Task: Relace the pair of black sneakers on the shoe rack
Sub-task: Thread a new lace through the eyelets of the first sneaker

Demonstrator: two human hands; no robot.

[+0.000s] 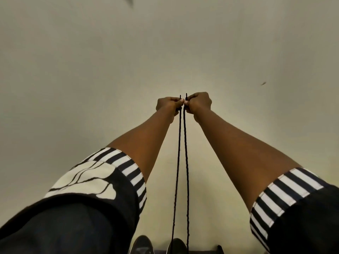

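Your left hand (167, 104) and right hand (199, 103) are raised side by side at the centre of the frame, thumbs all but touching. Each is closed in a fist around one end of the black lace (185, 143), and the two tips stand just above the fingers. Both strands run taut and close together down between your forearms to the bottom edge. There they reach the right-hand sneaker (176, 245), of which only a dark part shows. How the lace sits in that shoe cannot be told. The other sneaker (141, 243) lies just beside it, to the left. Striped cuffs (132, 173) end your black sleeves. A plain beige wall (91, 70) fills the background.
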